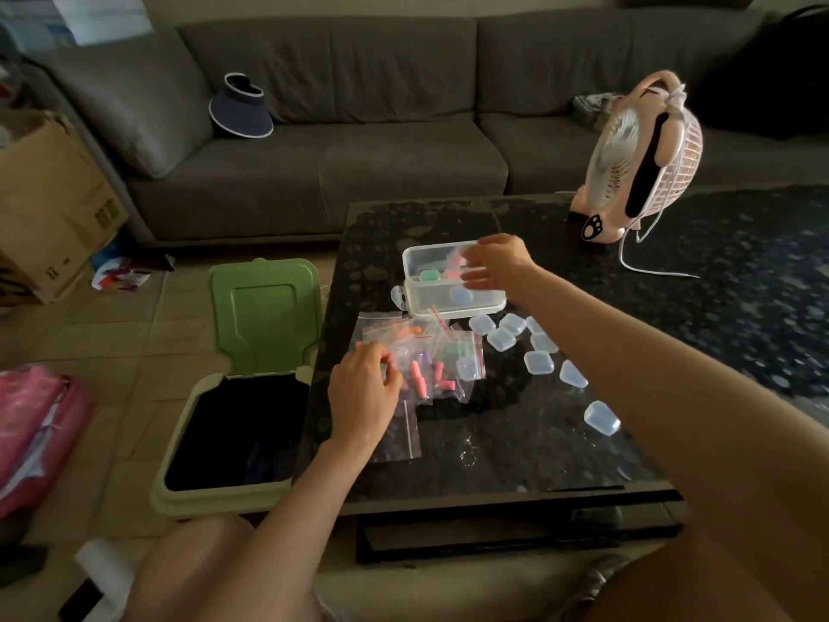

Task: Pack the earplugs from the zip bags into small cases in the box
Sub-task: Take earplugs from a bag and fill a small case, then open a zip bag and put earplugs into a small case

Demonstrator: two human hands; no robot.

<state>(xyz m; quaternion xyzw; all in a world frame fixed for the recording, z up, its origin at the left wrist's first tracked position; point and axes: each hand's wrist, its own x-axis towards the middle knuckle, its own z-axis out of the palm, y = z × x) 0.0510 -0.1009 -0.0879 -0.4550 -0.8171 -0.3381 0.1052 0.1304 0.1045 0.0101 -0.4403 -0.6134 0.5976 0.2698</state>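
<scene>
A clear plastic box (430, 303) stands on the dark table (516, 442), with green, pink and blue filled cases inside. My right hand (495, 262) hovers over the box's right end with its fingers spread and relaxed. In front of the box lies a heap of zip bags (437, 361) holding pink, orange, purple and green earplugs. My left hand (363, 392) rests on the left side of the heap with its fingers curled onto a bag. Several empty clear small cases (538, 362) lie scattered to the right of the bags.
A pink desk fan (641, 163) with a white cord stands at the table's far right corner. An open bin (233, 437) with a raised green lid (264, 314) sits on the floor against the table's left edge. A grey sofa (359, 127) is behind.
</scene>
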